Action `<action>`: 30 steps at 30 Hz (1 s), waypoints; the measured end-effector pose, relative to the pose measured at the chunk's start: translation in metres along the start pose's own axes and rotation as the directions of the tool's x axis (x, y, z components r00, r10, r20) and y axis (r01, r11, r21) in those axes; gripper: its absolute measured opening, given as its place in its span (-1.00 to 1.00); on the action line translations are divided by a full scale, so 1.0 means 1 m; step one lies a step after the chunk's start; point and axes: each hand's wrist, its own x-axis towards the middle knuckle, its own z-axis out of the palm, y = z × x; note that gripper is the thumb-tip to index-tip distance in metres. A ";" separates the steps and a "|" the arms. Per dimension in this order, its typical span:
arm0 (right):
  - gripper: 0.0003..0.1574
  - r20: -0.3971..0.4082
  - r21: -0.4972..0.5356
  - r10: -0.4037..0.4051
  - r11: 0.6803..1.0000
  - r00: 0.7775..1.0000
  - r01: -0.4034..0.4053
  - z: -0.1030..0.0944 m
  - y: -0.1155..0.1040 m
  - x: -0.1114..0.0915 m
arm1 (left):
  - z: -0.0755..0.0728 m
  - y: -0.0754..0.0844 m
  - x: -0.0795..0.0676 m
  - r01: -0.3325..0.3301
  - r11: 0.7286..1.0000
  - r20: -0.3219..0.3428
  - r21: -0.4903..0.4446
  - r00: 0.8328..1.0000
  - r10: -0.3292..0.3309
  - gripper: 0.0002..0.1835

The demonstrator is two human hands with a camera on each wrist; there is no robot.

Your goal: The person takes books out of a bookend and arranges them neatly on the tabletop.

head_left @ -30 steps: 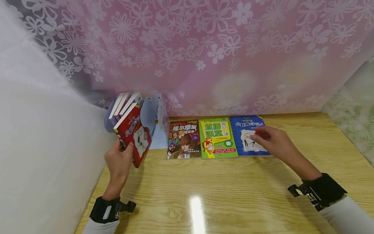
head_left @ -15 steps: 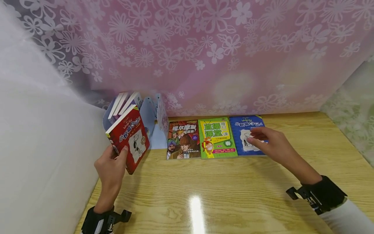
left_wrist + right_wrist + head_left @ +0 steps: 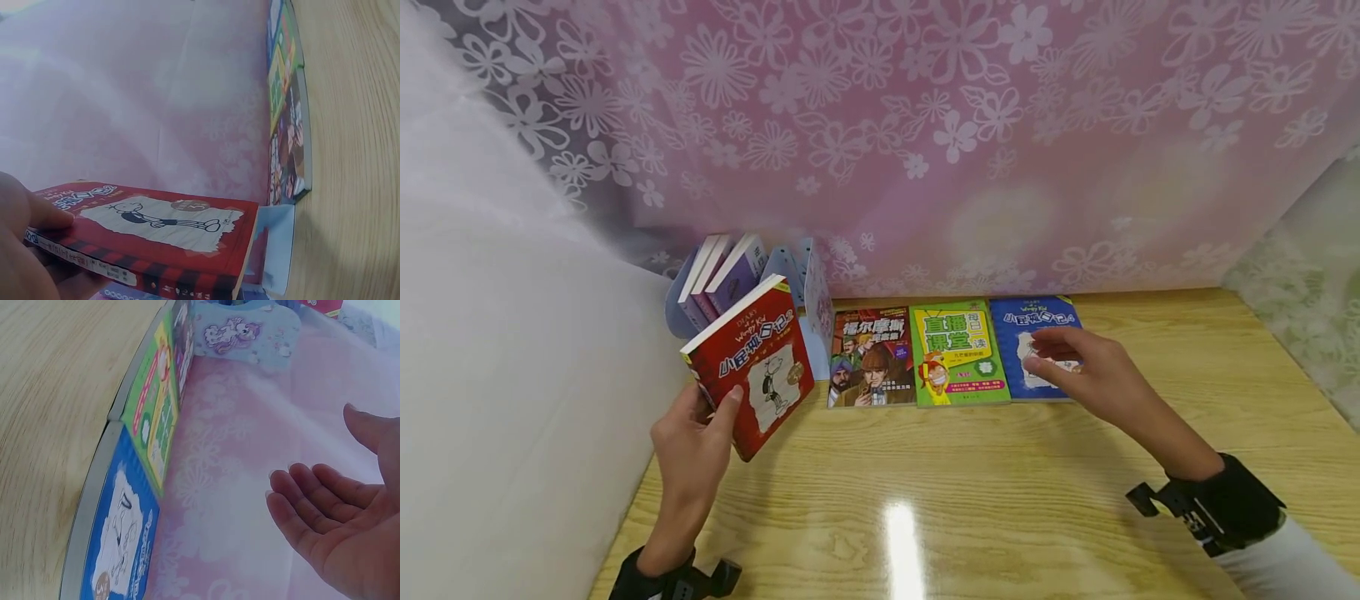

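Nearest you, the wooden tabletop (image 3: pixel 970 492) shows a bright glare spot, and both your forearms reach over it, each with a black wrist strap.

Your left hand (image 3: pixel 694 450) is at the left edge of the tabletop and holds the red book (image 3: pixel 752 367) by its lower corner: the thumb lies on the front cover and the fingers are curled round behind it. The book is lifted clear of the tabletop and tilted, its cover facing up towards you; the left wrist view shows the same cover (image 3: pixel 162 219) with its cartoon figure and the thumb pressed on it.

Your right hand (image 3: pixel 1086 375) hovers over the blue book (image 3: pixel 1037 346), which lies flat at the right end of a row. Its fingers (image 3: pixel 312 500) are apart and relaxed, gripping nothing, as the right wrist view shows; whether the fingertips touch the cover you cannot tell.

Just left of the blue book lies the green book (image 3: pixel 958 354), and beside that the detective book (image 3: pixel 871 358), all three edge to edge and flat.

Behind the red book stands a pale blue book rack (image 3: pixel 790 283) with several books upright and leaning in it (image 3: pixel 722 275).

Farthest back hangs the pink flowered curtain (image 3: pixel 925 142); a white wall (image 3: pixel 512 358) closes off the left side
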 end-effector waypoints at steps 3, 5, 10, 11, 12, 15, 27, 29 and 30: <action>-0.43 0.010 0.032 -0.014 0.999 1.000 0.014 0.001 -0.006 -0.003 | 0.000 0.004 -0.002 0.006 1.000 0.022 -0.017 1.000 -0.006 -0.62; -0.43 0.014 0.055 -0.026 0.998 1.000 0.025 0.002 -0.012 -0.006 | 0.001 0.007 -0.003 0.009 0.999 0.037 -0.032 0.999 -0.007 -0.62; -0.39 0.043 0.068 -0.063 0.996 0.997 0.060 0.005 -0.024 -0.011 | 0.005 0.017 -0.006 0.018 0.995 0.088 -0.097 0.996 -0.010 -0.63; -0.39 0.051 0.071 -0.064 0.996 0.997 0.061 0.006 -0.025 -0.011 | 0.006 0.018 -0.006 0.028 0.993 0.100 -0.110 0.995 -0.017 -0.63; -0.38 0.062 0.075 -0.064 0.995 0.996 0.060 0.007 -0.026 -0.011 | 0.007 0.020 -0.007 0.034 0.992 0.112 -0.124 0.993 -0.020 -0.63; -0.36 0.086 0.096 -0.057 0.994 0.995 0.048 0.010 -0.029 -0.012 | 0.011 0.023 -0.010 0.051 0.988 0.149 -0.146 0.988 -0.029 -0.63; -0.35 0.114 0.123 -0.109 0.988 0.987 0.095 0.017 -0.047 -0.016 | 0.021 0.046 -0.015 0.123 0.966 0.280 -0.225 0.958 -0.057 -0.63; -0.34 0.120 0.133 -0.122 0.985 0.985 0.106 0.018 -0.050 -0.017 | 0.023 0.048 -0.016 0.122 0.961 0.297 -0.248 0.954 -0.044 -0.62; -0.34 0.124 0.137 -0.128 0.984 0.984 0.111 0.019 -0.052 -0.017 | 0.023 0.050 -0.016 0.125 0.957 0.306 -0.263 0.951 -0.040 -0.62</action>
